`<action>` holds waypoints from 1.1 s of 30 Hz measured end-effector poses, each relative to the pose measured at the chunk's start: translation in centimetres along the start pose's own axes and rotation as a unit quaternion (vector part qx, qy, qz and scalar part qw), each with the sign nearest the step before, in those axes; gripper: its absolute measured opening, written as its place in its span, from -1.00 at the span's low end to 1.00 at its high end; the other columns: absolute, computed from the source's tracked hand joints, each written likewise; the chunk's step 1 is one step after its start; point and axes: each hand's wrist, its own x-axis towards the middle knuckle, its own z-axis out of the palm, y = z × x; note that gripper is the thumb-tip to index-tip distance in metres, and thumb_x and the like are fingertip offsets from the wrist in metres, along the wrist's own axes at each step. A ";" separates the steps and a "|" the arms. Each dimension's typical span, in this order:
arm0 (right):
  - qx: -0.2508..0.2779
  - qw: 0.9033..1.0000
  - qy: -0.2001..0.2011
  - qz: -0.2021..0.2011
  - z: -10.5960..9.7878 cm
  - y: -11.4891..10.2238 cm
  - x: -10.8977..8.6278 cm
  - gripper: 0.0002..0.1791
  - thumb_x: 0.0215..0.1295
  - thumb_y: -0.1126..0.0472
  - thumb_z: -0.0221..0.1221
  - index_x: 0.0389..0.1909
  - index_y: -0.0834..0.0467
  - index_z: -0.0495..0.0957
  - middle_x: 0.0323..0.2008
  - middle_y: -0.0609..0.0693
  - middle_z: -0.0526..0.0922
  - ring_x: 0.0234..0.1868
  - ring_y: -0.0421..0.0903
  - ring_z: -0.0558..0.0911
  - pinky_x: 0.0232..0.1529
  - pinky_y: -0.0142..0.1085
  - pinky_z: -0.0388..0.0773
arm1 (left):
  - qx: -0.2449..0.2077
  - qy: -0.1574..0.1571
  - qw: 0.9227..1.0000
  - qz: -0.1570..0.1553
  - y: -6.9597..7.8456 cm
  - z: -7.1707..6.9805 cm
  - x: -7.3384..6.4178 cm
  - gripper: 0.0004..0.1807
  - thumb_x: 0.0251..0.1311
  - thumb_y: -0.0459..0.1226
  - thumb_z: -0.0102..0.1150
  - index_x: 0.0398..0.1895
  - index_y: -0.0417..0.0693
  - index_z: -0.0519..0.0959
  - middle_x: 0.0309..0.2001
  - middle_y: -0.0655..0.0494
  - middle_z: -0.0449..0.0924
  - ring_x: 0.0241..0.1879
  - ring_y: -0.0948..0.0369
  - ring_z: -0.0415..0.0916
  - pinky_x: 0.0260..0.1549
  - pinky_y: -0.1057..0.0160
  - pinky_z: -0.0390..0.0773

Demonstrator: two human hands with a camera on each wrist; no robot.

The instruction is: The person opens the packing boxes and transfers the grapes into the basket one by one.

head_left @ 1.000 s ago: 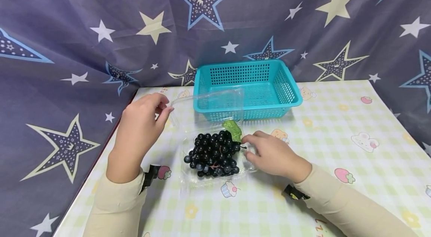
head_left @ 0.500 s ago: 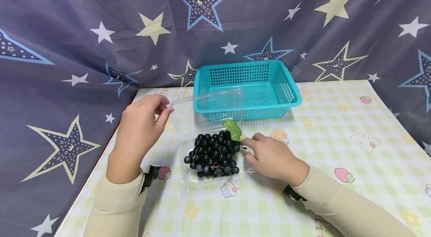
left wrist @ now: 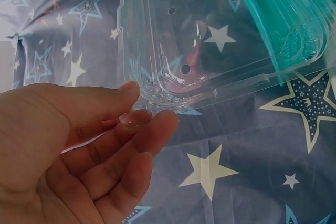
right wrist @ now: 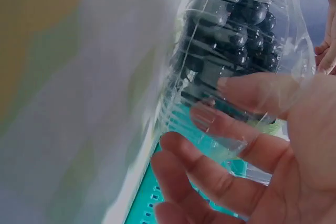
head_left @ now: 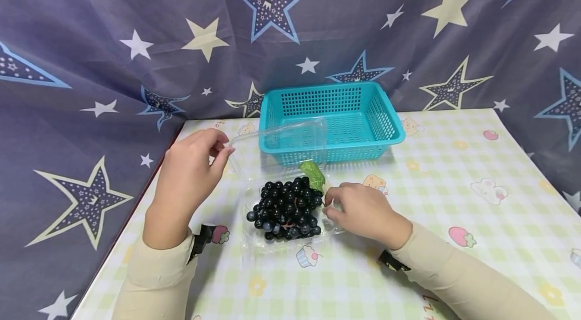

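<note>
Apparently mid-unpacking, L hand point(head_left: 188, 163) pinches lid point(head_left: 286, 146) open, R hand point(head_left: 363, 209) curls its fingers by grapes point(head_left: 288, 209), grip unclear; next prob. needs firm stem hold.

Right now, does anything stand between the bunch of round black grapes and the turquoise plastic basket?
Yes: the raised clear plastic lid, held by the left hand, stands between the grapes and the left part of the basket.

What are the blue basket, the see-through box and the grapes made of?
Blue basket: probably stiff, smooth plastic, with neat rows of holes.
See-through box: looks like thin, shiny plastic, because it's clear and catches the light.
Grapes: round, dark and glossy, with bright spots; they could be real fruit or plastic, I can't tell.
</note>
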 end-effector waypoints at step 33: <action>0.142 0.979 0.138 -0.053 0.1 -0.3 0.6 -0.89 0.18 0.25 0.23 -0.38 -0.02 0.70 0.03 -0.02 0.52 -0.04 -0.12 0.54 -0.11 -0.21 0.55 | 0.006 -0.002 1.000 -0.002 -0.1 -0.1 -0.1 -0.87 0.22 -0.31 0.42 -0.25 -0.12 0.64 -0.36 0.07 0.69 -0.40 0.11 0.60 -0.37 0.03 0.53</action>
